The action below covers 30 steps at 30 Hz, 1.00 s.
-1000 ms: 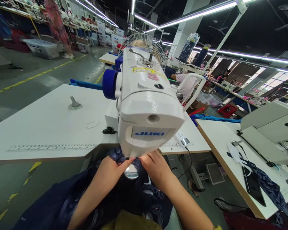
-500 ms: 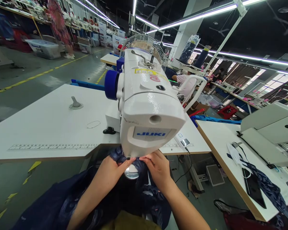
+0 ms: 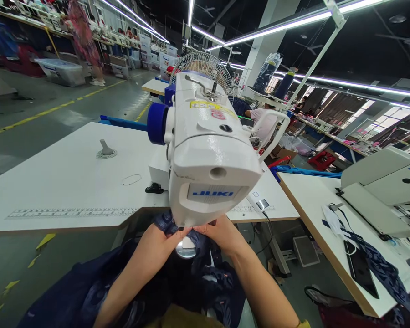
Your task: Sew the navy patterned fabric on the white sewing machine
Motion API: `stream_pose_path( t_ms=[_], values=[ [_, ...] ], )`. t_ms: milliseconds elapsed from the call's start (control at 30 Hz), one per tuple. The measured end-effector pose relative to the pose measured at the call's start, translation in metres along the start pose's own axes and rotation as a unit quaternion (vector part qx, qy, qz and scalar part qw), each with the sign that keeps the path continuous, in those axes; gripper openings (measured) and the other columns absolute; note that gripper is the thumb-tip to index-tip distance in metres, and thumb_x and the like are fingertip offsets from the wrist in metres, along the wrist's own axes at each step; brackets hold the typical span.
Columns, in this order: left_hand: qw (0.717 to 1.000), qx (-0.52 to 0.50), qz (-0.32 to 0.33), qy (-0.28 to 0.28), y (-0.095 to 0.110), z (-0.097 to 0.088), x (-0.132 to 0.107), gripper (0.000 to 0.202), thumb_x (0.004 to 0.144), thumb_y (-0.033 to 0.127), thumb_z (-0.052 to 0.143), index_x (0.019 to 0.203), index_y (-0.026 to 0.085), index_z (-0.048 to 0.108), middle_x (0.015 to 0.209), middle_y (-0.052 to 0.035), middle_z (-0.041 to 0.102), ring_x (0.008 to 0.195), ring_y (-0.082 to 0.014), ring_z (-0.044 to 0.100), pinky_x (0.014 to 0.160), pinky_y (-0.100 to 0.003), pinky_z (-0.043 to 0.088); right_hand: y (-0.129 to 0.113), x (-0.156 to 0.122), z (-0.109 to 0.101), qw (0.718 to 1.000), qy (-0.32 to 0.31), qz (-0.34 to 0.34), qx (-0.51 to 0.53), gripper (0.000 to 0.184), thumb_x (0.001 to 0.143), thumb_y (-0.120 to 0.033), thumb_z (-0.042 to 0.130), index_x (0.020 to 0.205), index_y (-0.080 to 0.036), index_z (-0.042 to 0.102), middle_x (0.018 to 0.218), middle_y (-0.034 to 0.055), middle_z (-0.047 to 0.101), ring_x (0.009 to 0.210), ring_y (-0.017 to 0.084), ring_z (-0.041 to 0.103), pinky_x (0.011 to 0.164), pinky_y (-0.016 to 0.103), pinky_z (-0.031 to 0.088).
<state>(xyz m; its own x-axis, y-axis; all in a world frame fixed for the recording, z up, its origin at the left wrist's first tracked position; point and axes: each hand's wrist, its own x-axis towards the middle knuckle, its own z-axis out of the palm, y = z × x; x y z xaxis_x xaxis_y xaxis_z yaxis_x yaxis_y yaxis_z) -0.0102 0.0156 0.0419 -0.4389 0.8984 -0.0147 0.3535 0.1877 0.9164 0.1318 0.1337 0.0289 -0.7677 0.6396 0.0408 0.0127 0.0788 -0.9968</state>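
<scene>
Left hand (image 3: 157, 243) is curled nearly closed, thumb and fingers pinching a fold of the dark blue fabric (image 3: 89, 291) right under the end of the sewing machine (image 3: 208, 150). Just beside it, the right hand (image 3: 222, 232) lies bent over the same cloth; its fingertips slip under the machine's head, so whether they grip or only press cannot be told. Between the two hands a round metal part (image 3: 185, 248) shines below the head, with the fabric bunched around it and spilling down over the person's lap. The machine is white with a blue nameplate on its near face and a blue handwheel (image 3: 156, 123) at its left side, and it stands on a white table (image 3: 54, 182) with a printed ruler (image 3: 71, 212) along the near edge. On the tabletop to the left sits a small grey knob (image 3: 105, 149). To the right, well apart, a second table (image 3: 314, 196) carries another white machine (image 3: 386, 182), a dark phone (image 3: 360, 269) and a patterned strip of cloth (image 3: 382, 269). Behind the machine stands a round wire fan (image 3: 205, 68), and near it a co-worker in a pale shirt (image 3: 264, 123) sits bent forward. Farther off, a yellow line (image 3: 37, 116) crosses the grey floor past a plastic bin (image 3: 59, 70), and long light tubes (image 3: 283, 23) run beneath the dark ceiling.
</scene>
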Motion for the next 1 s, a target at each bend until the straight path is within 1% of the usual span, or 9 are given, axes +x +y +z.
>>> stream_pose_path(
  t_ms=[100,200,267,367,467,567,700,867,1000],
  values=[
    [1.000,-0.011,-0.016,0.013,0.002,0.004,-0.001,0.041,0.084,0.049,0.058,0.110,0.020,0.070,0.121,-0.0062,0.072,0.114,-0.0285,0.063,0.086,-0.029,0.052,-0.009,0.006,-0.003,0.999,-0.025,0.002,0.021,0.049,0.067,-0.043,0.082,0.108,-0.020,0.065,0.099,0.0040,0.072,0.102,0.026,0.063,0.092,0.040,0.048],
    [0.999,-0.006,-0.035,0.030,0.003,0.007,-0.001,0.039,0.083,0.049,0.058,0.105,0.019,0.070,0.115,-0.0062,0.074,0.112,-0.0289,0.063,0.086,-0.029,0.051,-0.010,0.006,-0.009,0.999,-0.025,0.013,-0.025,0.045,0.068,-0.041,0.082,0.104,-0.020,0.064,0.098,0.0036,0.070,0.100,0.025,0.063,0.091,0.039,0.048],
    [0.998,0.009,-0.047,0.036,0.001,0.008,0.000,0.043,0.082,0.049,0.059,0.110,0.017,0.067,0.113,-0.0068,0.074,0.110,-0.0298,0.064,0.084,-0.030,0.052,-0.005,0.001,-0.012,0.999,-0.026,0.013,-0.040,0.037,0.075,-0.041,0.076,0.102,-0.020,0.062,0.094,0.0028,0.067,0.093,0.022,0.062,0.087,0.037,0.049],
    [0.999,-0.009,-0.042,0.020,-0.004,0.005,0.000,0.047,0.083,0.050,0.059,0.117,0.018,0.064,0.118,-0.0061,0.072,0.113,-0.0290,0.062,0.086,-0.030,0.050,0.006,-0.007,-0.013,1.000,-0.021,-0.009,-0.012,0.018,0.088,-0.037,0.060,0.098,-0.022,0.057,0.082,-0.0003,0.061,0.082,0.018,0.059,0.085,0.034,0.048],
    [0.997,-0.056,-0.043,0.016,-0.006,0.001,-0.003,0.043,0.086,0.051,0.056,0.113,0.020,0.066,0.115,-0.0045,0.072,0.111,-0.0268,0.062,0.092,-0.031,0.048,0.015,-0.014,-0.013,1.000,0.007,-0.017,0.016,0.007,0.089,-0.027,0.053,0.096,-0.024,0.054,0.073,-0.0039,0.053,0.073,0.015,0.055,0.085,0.032,0.046],
    [0.996,-0.074,-0.047,0.026,-0.002,-0.001,-0.006,0.041,0.086,0.050,0.055,0.108,0.019,0.068,0.108,-0.0047,0.074,0.108,-0.0279,0.063,0.092,-0.032,0.049,0.020,-0.016,-0.011,0.999,0.020,-0.012,0.031,0.009,0.087,-0.020,0.053,0.094,-0.025,0.052,0.070,-0.0055,0.048,0.067,0.013,0.050,0.084,0.031,0.045],
    [0.996,-0.073,-0.045,0.023,0.002,-0.001,-0.006,0.039,0.086,0.050,0.055,0.111,0.023,0.066,0.107,-0.0029,0.074,0.109,-0.0278,0.063,0.090,-0.031,0.051,0.021,-0.013,-0.011,0.999,0.031,-0.006,0.032,0.010,0.085,-0.016,0.052,0.092,-0.024,0.051,0.069,-0.0061,0.045,0.063,0.011,0.044,0.082,0.030,0.044],
    [0.996,-0.001,-0.083,0.038,-0.002,-0.002,-0.003,0.036,0.083,0.054,0.056,0.088,0.020,0.067,0.086,-0.0052,0.074,0.086,-0.0277,0.067,0.086,-0.034,0.052,0.021,-0.011,-0.013,0.999,0.034,-0.009,0.012,0.009,0.084,-0.016,0.051,0.091,-0.023,0.051,0.067,-0.0062,0.042,0.065,0.012,0.044,0.076,0.027,0.042],
    [0.996,-0.001,-0.077,0.034,0.003,-0.003,-0.003,0.037,0.083,0.052,0.054,0.096,0.019,0.068,0.087,-0.0054,0.074,0.090,-0.0290,0.066,0.088,-0.035,0.051,0.023,-0.010,-0.013,0.999,0.036,-0.006,0.001,0.009,0.083,-0.018,0.052,0.091,-0.023,0.052,0.066,-0.0056,0.043,0.070,0.014,0.047,0.074,0.027,0.042]
  ],
)
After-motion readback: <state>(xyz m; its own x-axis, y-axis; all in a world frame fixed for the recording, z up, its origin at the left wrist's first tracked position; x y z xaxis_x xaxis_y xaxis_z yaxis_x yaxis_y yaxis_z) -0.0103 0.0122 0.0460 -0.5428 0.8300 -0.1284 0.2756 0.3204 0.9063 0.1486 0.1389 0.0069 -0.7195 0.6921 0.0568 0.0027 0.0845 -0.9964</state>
